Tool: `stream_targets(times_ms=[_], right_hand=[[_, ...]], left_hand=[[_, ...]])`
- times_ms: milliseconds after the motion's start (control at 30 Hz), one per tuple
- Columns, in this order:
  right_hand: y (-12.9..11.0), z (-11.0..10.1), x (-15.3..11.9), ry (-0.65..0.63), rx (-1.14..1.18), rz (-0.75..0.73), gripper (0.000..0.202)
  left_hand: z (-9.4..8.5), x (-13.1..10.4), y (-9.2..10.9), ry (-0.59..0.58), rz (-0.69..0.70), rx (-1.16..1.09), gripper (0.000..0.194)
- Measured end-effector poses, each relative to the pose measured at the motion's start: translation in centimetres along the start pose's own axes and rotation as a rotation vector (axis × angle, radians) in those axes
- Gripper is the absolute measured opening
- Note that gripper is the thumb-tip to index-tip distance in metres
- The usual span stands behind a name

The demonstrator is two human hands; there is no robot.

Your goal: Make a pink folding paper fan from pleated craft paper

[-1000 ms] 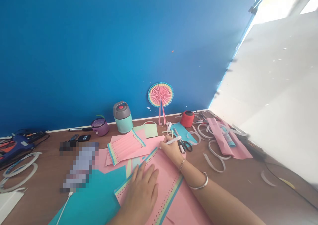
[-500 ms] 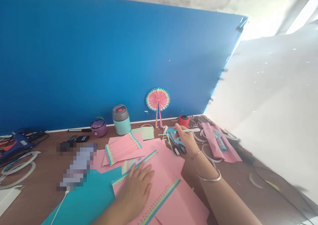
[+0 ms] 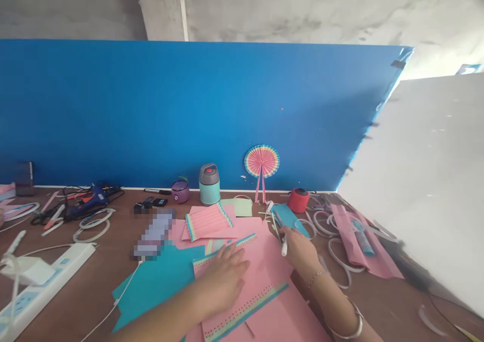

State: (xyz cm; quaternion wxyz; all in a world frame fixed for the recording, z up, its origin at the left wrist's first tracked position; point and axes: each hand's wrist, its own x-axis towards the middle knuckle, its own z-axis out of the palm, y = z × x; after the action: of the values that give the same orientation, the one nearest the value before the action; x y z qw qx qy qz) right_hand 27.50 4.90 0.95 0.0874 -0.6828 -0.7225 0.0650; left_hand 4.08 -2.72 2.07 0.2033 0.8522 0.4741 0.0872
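Note:
My left hand (image 3: 223, 276) lies flat on a pink paper sheet (image 3: 260, 256), fingers spread. That sheet has blue and yellow-green strips along its two long edges, with rows of small dark dots beside them. At the sheet's right edge, my right hand (image 3: 297, 249) is closed around a white pen-like stick (image 3: 284, 247), its rounded end showing below the fingers. The scissors seen earlier are mostly hidden by this hand. Just beyond lies a blue paper piece (image 3: 287, 216). A pleated pink paper piece (image 3: 209, 221) rests behind my left hand.
A round pink paper fan (image 3: 262, 161) leans on the blue board. Near it stand a teal flask (image 3: 209, 186), a purple pot (image 3: 180, 191) and a red round object (image 3: 298, 200). White strip coils (image 3: 340, 261) lie right; a power strip (image 3: 45, 291) and phone (image 3: 155, 233) lie left.
My right hand has drawn back toward me from the blue paper with the white stick, to the pink sheet's edge. My left hand stays on the sheet. The view has shifted left and up.

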Motion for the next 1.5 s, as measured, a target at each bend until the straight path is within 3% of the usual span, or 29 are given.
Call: stream_targets(times_ms=[100, 200, 300, 433, 700, 833, 967, 1200, 1367, 1500], right_hand=[[0.1, 0.0, 0.2, 0.185, 0.169, -0.124, 0.042], [-0.6, -0.3, 0.3, 0.337, 0.397, -0.322, 0.036], [-2.5, -0.5, 0.2, 0.303, 0.613, -0.463, 0.029], [-5.1, 0.4, -0.5, 0.175, 0.757, -0.549, 0.025], [-5.9, 2.3, -1.8, 0.154, 0.959, -0.426, 0.029], [-5.3, 2.4, -1.5, 0.152, 1.264, -0.221, 0.029], [-5.4, 2.5, -1.2, 0.106, 1.479, -0.217, 0.027], [-5.8, 1.4, -1.7, 0.033, 1.452, -0.210, 0.024], [-5.4, 1.6, -1.5, 0.040, 1.427, -0.222, 0.027], [-5.6, 2.0, -1.5, -0.034, 1.394, -0.235, 0.025]], left_hand=[[-0.4, 1.3, 0.0, 0.167, -0.001, -0.254, 0.028], [-0.1, 3.7, -0.1, 0.389, -0.172, -0.834, 0.029], [0.6, 5.8, -0.4, 0.411, -0.193, -0.992, 0.043], [1.7, 6.7, -0.9, 0.444, -0.173, -1.142, 0.044], [2.7, 6.0, -2.0, 0.537, -0.196, -1.329, 0.034], [2.4, 6.0, -2.4, 0.571, -0.219, -1.403, 0.034], [2.3, 5.8, -2.3, 0.547, -0.215, -1.445, 0.034], [2.0, 5.4, -1.8, 0.503, -0.208, -1.468, 0.033], [1.9, 5.3, -1.8, 0.476, -0.204, -1.496, 0.032], [1.9, 5.2, -1.5, 0.436, -0.192, -1.500, 0.033]])
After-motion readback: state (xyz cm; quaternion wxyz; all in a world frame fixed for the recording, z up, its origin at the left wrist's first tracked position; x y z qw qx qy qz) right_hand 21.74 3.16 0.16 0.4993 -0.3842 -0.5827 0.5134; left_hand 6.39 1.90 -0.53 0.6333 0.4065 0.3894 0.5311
